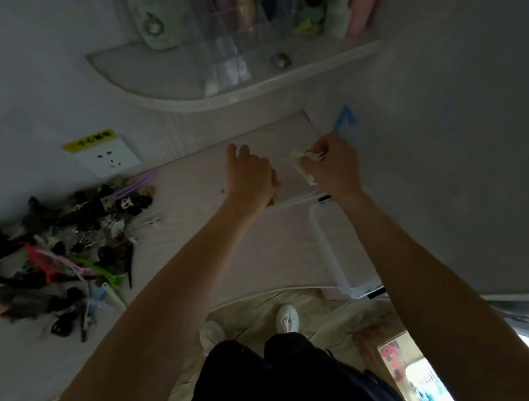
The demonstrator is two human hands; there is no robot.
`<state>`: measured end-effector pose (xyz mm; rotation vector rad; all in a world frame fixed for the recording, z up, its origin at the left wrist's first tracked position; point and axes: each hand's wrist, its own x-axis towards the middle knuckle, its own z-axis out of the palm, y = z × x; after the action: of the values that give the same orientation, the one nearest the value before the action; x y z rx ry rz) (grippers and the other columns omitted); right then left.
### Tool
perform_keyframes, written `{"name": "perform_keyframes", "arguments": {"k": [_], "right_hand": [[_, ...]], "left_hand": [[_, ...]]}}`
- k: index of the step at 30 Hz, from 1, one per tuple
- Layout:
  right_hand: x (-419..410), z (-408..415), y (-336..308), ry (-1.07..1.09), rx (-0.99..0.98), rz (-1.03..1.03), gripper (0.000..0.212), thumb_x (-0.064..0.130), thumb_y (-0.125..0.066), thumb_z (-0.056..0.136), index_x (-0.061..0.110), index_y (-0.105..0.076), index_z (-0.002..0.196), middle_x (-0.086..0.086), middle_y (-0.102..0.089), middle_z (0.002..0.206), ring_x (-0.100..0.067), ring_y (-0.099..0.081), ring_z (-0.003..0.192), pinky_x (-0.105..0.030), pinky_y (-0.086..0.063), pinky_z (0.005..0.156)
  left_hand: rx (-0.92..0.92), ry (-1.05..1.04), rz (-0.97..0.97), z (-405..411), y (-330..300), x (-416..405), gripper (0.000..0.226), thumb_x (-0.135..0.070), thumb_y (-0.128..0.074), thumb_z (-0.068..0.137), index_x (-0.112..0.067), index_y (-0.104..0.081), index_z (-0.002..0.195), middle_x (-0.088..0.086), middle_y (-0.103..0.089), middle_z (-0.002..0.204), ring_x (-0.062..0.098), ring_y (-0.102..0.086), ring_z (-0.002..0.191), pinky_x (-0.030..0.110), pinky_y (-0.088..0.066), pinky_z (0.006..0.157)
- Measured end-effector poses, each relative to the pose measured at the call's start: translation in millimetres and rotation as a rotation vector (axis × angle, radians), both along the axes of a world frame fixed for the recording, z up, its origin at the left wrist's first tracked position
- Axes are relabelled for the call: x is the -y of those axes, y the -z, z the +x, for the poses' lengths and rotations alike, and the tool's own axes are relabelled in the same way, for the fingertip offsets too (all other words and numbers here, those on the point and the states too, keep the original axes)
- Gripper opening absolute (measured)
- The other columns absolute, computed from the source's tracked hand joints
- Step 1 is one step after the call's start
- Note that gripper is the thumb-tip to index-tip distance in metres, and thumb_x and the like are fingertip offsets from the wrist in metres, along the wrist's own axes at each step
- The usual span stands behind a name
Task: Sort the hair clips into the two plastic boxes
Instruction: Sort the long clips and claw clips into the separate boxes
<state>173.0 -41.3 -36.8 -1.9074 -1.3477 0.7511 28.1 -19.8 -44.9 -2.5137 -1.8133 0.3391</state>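
Hair clips [56,254] are mostly still in one big tangled heap on the left of the surface [216,256], so sorting looks early on. One clear plastic box [340,247] sits at the right edge, nearly under the right forearm; I can't make out a second one. Both arms are stretched forward toward the wall. Right hand [333,165] has its grip pinched on a small pale clip [302,163], which probably goes in that box next. Left hand [252,174] hovers palm down, with something brownish under it, but I can't tell whether it's gripping.
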Motion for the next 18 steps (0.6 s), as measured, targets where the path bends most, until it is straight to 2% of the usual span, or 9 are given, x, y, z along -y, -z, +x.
{"name": "perform_keyframes", "arguments": {"k": [3, 5, 7, 9, 11, 14, 16, 18], "right_hand": [[-10, -5, 14, -0.083, 0.087, -0.053, 0.024, 0.022, -0.070, 0.078, 0.010, -0.051, 0.086, -0.013, -0.059, 0.094, -0.025, -0.058, 0.083, -0.029, -0.042, 0.067], [-17, -9, 20, -0.143, 0.199, -0.104, 0.029, 0.023, -0.068, 0.080, 0.003, -0.053, 0.096, -0.016, -0.058, 0.103, -0.028, -0.058, 0.090, -0.030, -0.041, 0.070], [-22, -11, 25, -0.190, 0.333, -0.186, 0.036, 0.021, -0.065, 0.083, 0.000, -0.051, 0.108, -0.020, -0.055, 0.112, -0.032, -0.057, 0.096, -0.031, -0.042, 0.072], [-26, -12, 29, -0.240, 0.446, -0.271, 0.042, 0.021, -0.064, 0.084, 0.000, -0.046, 0.117, -0.022, -0.053, 0.117, -0.034, -0.056, 0.102, -0.034, -0.045, 0.077], [-29, -15, 28, -0.333, 0.460, -0.362, 0.043, 0.023, -0.065, 0.083, 0.000, -0.047, 0.114, -0.019, -0.056, 0.114, -0.033, -0.057, 0.101, -0.033, -0.045, 0.073], [-30, -22, 21, -0.526, 0.353, -0.546, 0.031, 0.031, -0.064, 0.083, 0.003, -0.056, 0.094, -0.008, -0.060, 0.088, -0.024, -0.058, 0.086, -0.027, -0.039, 0.057], [-26, -24, 16, -0.605, 0.355, -0.597, 0.032, 0.031, -0.059, 0.086, -0.001, -0.063, 0.089, -0.010, -0.065, 0.087, -0.026, -0.062, 0.087, -0.028, -0.044, 0.062], [-20, -22, 11, -0.606, 0.420, -0.451, 0.027, 0.023, -0.056, 0.086, -0.002, -0.067, 0.090, -0.016, -0.067, 0.093, -0.032, -0.064, 0.090, -0.033, -0.050, 0.071]], "left_hand": [[-0.043, -0.003, -0.058, -3, 9, 1, 0.049, -0.053, -0.036, 0.090, -0.015, -0.067, 0.098, 0.005, -0.066, 0.106, 0.024, -0.042, 0.124, 0.053, 0.000, 0.115], [0.041, 0.001, -0.082, -11, 11, -1, 0.047, -0.049, -0.036, 0.092, -0.016, -0.065, 0.109, 0.004, -0.060, 0.121, 0.023, -0.035, 0.132, 0.051, 0.003, 0.115], [0.279, -0.003, -0.065, -22, 13, -1, 0.039, -0.040, -0.045, 0.092, -0.017, -0.059, 0.120, 0.003, -0.052, 0.135, 0.022, -0.029, 0.137, 0.044, -0.007, 0.117], [0.579, -0.072, 0.031, -37, 17, 5, 0.035, -0.032, -0.050, 0.088, -0.017, -0.061, 0.118, 0.005, -0.055, 0.131, 0.026, -0.040, 0.129, 0.042, -0.027, 0.111], [0.806, -0.178, 0.076, -51, 21, 16, 0.034, -0.026, -0.053, 0.085, -0.014, -0.062, 0.116, 0.008, -0.059, 0.125, 0.028, -0.049, 0.117, 0.039, -0.039, 0.101], [0.933, -0.289, 0.005, -62, 29, 35, 0.037, -0.021, -0.060, 0.087, -0.016, -0.055, 0.123, 0.006, -0.053, 0.130, 0.021, -0.048, 0.117, 0.022, -0.035, 0.096], [0.966, -0.315, -0.024, -65, 33, 41, 0.041, -0.023, -0.060, 0.088, -0.018, -0.051, 0.128, 0.004, -0.050, 0.134, 0.019, -0.046, 0.120, 0.010, -0.026, 0.091], [0.978, -0.340, -0.042, -68, 33, 44, 0.042, -0.024, -0.057, 0.091, -0.018, -0.048, 0.132, 0.003, -0.049, 0.138, 0.019, -0.045, 0.123, 0.006, -0.022, 0.090]]}}
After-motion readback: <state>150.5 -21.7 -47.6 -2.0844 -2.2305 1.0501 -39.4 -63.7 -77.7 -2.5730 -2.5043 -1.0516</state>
